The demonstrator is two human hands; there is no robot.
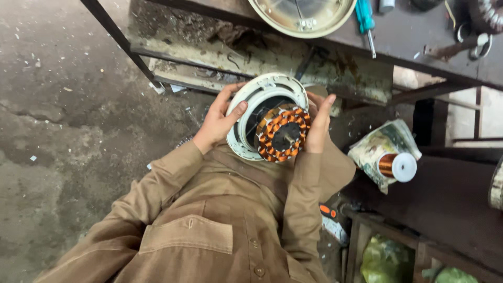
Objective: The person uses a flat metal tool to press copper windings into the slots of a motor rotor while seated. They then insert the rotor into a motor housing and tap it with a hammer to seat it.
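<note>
A round white motor housing (262, 99) is held in front of the chest, in the air below the near edge of the workbench (293, 57), and rests on nothing. Its open face is turned up toward the camera and tipped slightly to the right. A wound stator (283, 133) is seated partly in the housing, at its lower right, and overlaps the rim there. The stator is a ring of copper-coloured coils, glossy and ribbed, set around a dark hub with a short shaft at the middle. The shaft axis is pointed nearly straight at the camera, so no long side is shown. The housing is smooth, dull white, and ribbed inside with dark slots.

The left hand (217, 123) is wrapped around the housing's left rim, the thumb laid across the white face and the fingers curled behind the top edge. The right hand (318, 126) is pressed flat against the stator's right side, fingers straight and held together, tips pointed up.

On the workbench a cream round cover (301, 18) and a teal-handled screwdriver (365, 23) are seen. A spool of copper wire (395, 166) in a crumpled wrapper is seen at the right.
</note>
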